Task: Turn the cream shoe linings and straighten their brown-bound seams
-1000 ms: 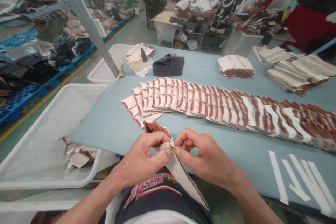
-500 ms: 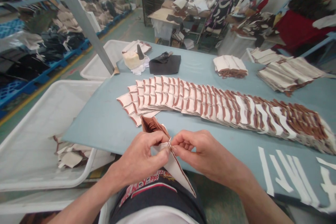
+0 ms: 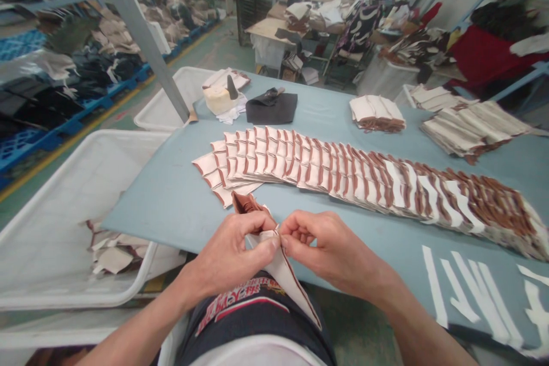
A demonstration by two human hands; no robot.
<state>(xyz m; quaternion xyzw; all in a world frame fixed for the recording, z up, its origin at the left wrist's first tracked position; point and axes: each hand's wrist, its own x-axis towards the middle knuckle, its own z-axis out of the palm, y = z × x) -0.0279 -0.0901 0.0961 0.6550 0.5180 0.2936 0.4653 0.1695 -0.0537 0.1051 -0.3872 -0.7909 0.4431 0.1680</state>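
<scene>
A cream fabric piece with brown edging (image 3: 288, 280) is pinched between my two hands above my lap, at the table's near edge. My left hand (image 3: 238, 249) grips it with thumb and forefinger, and brown folded layers stick out beyond its knuckles. The fingertips of my right hand (image 3: 319, 243) are closed on the piece's edge, touching the left thumb tip. What lies right between the fingertips is too small to make out. Beyond my hands a long row of overlapping cream and brown pieces (image 3: 295, 160) fans across the blue table (image 3: 158, 200).
White strips (image 3: 482, 291) lie at the table's right front. Further back are a black cloth (image 3: 272, 107), a yellowish block with a dark cone (image 3: 217, 98) and fabric stacks (image 3: 377, 111). White plastic bins (image 3: 86, 151) stand at the left beside a metal post (image 3: 141, 40). A person (image 3: 358, 26) sits behind.
The view has shifted slightly. Both hands keep their pinch on the fabric piece at nearly the same spot, and its hanging end has bent a little.
</scene>
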